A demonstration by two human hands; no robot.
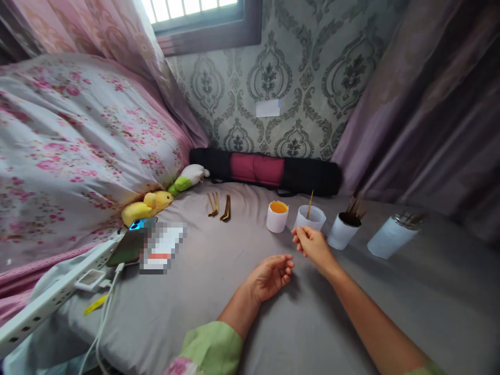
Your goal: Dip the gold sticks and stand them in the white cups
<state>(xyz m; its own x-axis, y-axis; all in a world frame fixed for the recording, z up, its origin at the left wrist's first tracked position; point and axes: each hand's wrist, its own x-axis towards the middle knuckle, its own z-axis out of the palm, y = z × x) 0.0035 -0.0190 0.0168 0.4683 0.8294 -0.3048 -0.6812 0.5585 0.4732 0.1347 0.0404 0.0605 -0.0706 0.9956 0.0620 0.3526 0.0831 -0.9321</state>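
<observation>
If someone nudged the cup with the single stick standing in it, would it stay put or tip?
The cup might tip fairly easily, as it stands on a wrinkled sheet. It is probably light for its size, with just one thin stick showing above its rim. That stick leans, so it would likely shift with any push.

The right hand (312, 246) covers part of the cup (319, 216); whether it pinches anything, I can't tell. The stick's (310, 202) lower end is hidden. The rightmost can's (390, 237) contents blur. The window (191, 7) is cut off above.
</observation>
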